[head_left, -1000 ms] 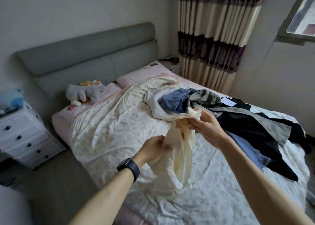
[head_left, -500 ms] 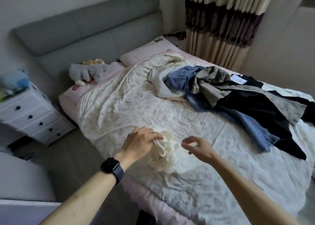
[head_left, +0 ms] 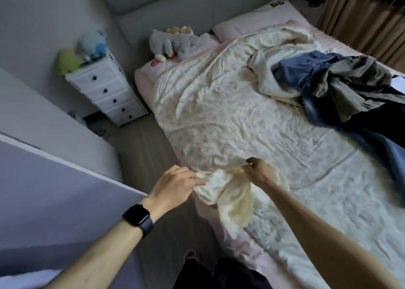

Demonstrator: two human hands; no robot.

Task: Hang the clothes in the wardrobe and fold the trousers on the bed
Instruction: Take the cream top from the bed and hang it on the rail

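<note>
Both hands, left (head_left: 175, 184) and right (head_left: 258, 171), pinch a cream garment (head_left: 228, 192) at the near edge of the bed (head_left: 219, 113).

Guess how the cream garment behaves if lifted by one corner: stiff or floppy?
Probably floppy: the cream garment bunches and creases between the left hand and right hand, one end drooping over the bed edge. Likely light: a fingertip pinch raises its corner.
</note>
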